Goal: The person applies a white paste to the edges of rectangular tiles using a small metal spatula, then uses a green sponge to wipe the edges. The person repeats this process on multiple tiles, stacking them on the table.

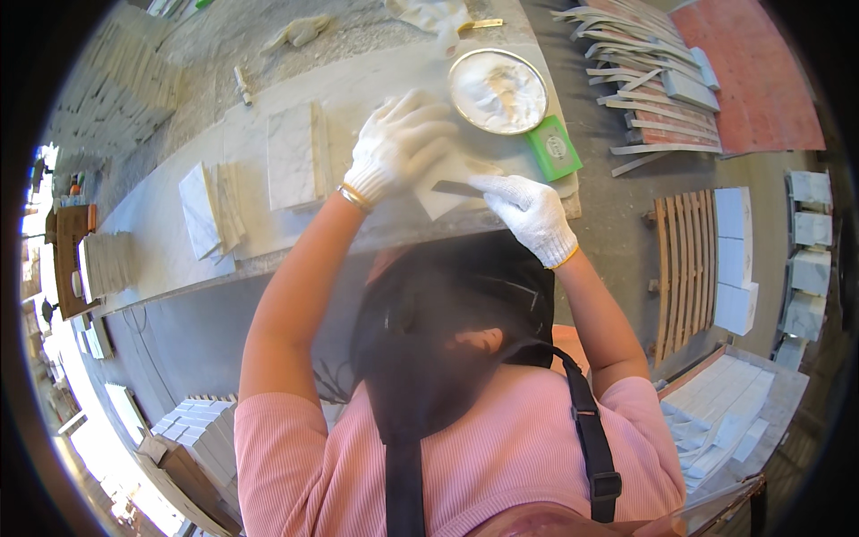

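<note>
My left hand (403,148), in a white knit glove, reaches over a white marble tile piece (437,199) on the worktable. Its fingers look stretched out, though motion blurs their tips. My right hand (528,215), gloved too, is closed around a scraper (456,188) whose flat dark blade points left, over the tile piece. The scraper's handle is hidden in my grip. Just beyond my hands stands a round tub (498,91) of white paste, with a green box (554,148) beside it. Left of my left hand lie marble tiles (293,157) in a small stack.
More tile stacks (204,210) sit farther left on the dusty worktable (161,259). A gloves-and-cloth heap (429,16) lies at the back. To the right are a slatted wooden pallet (686,273), piled strips (649,76) and a crate of white pieces (734,407).
</note>
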Demonstrator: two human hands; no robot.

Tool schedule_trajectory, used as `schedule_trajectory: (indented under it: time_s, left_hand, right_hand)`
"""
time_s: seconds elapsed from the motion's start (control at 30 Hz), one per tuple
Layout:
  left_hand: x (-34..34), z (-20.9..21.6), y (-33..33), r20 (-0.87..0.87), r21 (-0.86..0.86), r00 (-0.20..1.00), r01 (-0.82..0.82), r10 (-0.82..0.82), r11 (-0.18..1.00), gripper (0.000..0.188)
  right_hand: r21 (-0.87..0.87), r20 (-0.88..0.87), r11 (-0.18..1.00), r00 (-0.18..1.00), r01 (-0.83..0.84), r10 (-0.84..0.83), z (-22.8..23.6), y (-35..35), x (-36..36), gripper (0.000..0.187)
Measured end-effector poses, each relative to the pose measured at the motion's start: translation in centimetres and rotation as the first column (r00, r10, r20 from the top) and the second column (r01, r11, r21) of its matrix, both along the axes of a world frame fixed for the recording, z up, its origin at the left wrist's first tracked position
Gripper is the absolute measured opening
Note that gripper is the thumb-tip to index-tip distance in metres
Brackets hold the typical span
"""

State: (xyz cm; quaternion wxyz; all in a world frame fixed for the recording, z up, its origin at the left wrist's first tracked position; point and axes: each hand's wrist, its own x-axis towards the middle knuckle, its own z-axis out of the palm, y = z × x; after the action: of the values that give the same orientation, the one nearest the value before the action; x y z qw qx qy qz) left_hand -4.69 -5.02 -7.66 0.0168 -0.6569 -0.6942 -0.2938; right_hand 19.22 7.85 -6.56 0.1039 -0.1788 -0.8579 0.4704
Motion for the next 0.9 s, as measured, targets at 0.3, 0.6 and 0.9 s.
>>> schedule_trajectory:
  time_s: [0.3,0.6,0.9]
  left_hand:
    - [0.1,-0.1,-0.1,0.011,-0.021,1.000,-0.010,0.011,1.000,0.028]
    - [0.0,-0.3,0.0,-0.009,-0.062,1.000,-0.005,0.005,0.998,0.031]
    - [-1.7,3.2,0.6,-0.066,-0.383,0.981,0.142,-0.180,0.913,0.063]
  right_hand:
    - [0.045,-0.076,0.999,0.997,-0.009,0.012,-0.6,-0.9,-0.3,0.029]
    - [-0.162,0.010,0.983,0.996,-0.084,0.087,0.0,-4.1,1.0,0.029]
    - [-0.769,0.130,0.589,0.963,0.248,-0.235,-0.7,-6.1,2.4,0.022]
